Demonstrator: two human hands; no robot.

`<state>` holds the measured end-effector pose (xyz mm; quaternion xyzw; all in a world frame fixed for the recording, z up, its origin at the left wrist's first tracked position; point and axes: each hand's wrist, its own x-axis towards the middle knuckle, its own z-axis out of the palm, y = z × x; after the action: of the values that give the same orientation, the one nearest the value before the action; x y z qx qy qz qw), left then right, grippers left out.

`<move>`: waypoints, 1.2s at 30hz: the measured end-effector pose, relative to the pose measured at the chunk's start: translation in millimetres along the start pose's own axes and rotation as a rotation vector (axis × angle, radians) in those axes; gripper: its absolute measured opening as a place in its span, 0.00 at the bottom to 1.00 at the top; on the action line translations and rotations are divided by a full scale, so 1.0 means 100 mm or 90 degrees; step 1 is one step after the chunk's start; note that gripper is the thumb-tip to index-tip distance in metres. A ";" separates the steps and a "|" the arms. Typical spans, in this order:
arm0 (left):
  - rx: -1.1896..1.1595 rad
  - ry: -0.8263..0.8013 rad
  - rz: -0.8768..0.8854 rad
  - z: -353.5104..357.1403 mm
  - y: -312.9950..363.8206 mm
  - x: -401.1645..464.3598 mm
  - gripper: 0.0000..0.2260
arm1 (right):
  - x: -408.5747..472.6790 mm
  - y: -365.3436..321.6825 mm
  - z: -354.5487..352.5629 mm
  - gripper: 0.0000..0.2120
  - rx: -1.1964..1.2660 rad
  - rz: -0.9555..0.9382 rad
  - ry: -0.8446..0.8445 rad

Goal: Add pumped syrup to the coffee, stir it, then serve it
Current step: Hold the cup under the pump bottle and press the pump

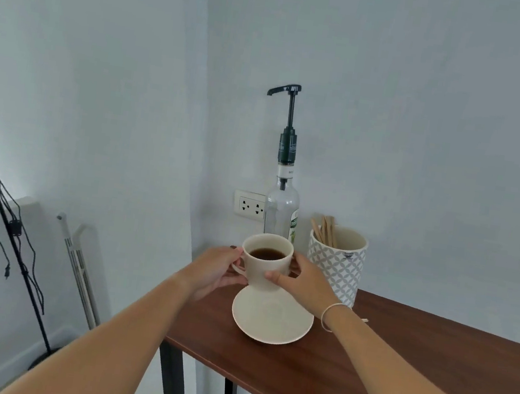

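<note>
1. Both hands hold the cream ceramic cup of dark coffee [266, 260]. The left hand [214, 271] curls at the handle side, and the right hand [302, 281] wraps the opposite wall with its thumb across the front.
2. The cup appears to sit above the round cream saucer [272, 319], at its far edge. Whether its base touches the saucer or is lifted clear cannot be told.
3. The saucer lies on the dark brown wooden table [395, 363], near the corner by the wall.
4. The clear glass syrup bottle with the dark green pump [282, 199] stands upright just behind the cup. Its spout points left, above and a little left of the cup.
5. Neither hand is on the pump, so I judge the syrup step not done yet; the cup seems to be on its way under the spout.
6. The wooden stir sticks [323, 230] stand in a white patterned ceramic holder [337, 263] just right of the bottle, none in the cup.
7. What looks like a single stick [364, 320] lies on the table past the right wrist, so stirring cannot be ruled out.
8. As I read it, pumping, stirring and serving are probably all left to do.
</note>
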<state>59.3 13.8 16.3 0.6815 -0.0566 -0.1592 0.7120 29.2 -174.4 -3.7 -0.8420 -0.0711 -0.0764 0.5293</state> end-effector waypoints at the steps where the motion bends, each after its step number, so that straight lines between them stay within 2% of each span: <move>1: -0.001 0.001 0.009 0.00 0.11 -0.01 0.16 | 0.04 -0.08 -0.03 0.26 0.001 -0.009 0.005; 3: 0.001 0.016 0.018 0.01 0.32 -0.02 0.12 | 0.14 -0.26 -0.08 0.26 0.002 -0.024 0.017; 10: 0.000 0.065 0.074 -0.02 1.01 -0.02 0.13 | 0.49 -0.82 -0.28 0.30 -0.046 -0.068 0.044; 14: -0.006 0.071 0.117 -0.04 1.33 -0.01 0.12 | 0.64 -1.13 -0.42 0.28 -0.019 -0.090 0.012; 19: 0.003 0.096 0.144 -0.06 1.64 0.05 0.11 | 0.87 -1.42 -0.61 0.25 -0.073 -0.118 -0.004; 21: 0.016 0.112 0.150 -0.07 1.74 0.09 0.11 | 0.96 -1.56 -0.69 0.27 -0.063 -0.125 0.030; 27: 0.040 0.128 0.167 -0.09 1.99 0.19 0.11 | 1.33 -1.97 -0.85 0.32 -0.001 -0.107 0.252; 29: 0.045 0.131 0.167 -0.11 2.04 0.26 0.10 | 1.46 -2.04 -0.87 0.29 0.056 -0.088 0.280; 32: 0.059 0.124 0.161 -0.06 2.06 0.31 0.06 | 1.55 -2.12 -0.88 0.19 0.107 -0.036 0.270; 36: 0.069 0.116 0.154 0.00 2.08 0.31 0.06 | 1.63 -2.13 -0.88 0.18 0.160 0.010 0.231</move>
<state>119.7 9.0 217.5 0.7190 -0.0821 -0.0067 0.6901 141.2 -155.5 254.7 -0.7425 0.0225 -0.2131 0.6347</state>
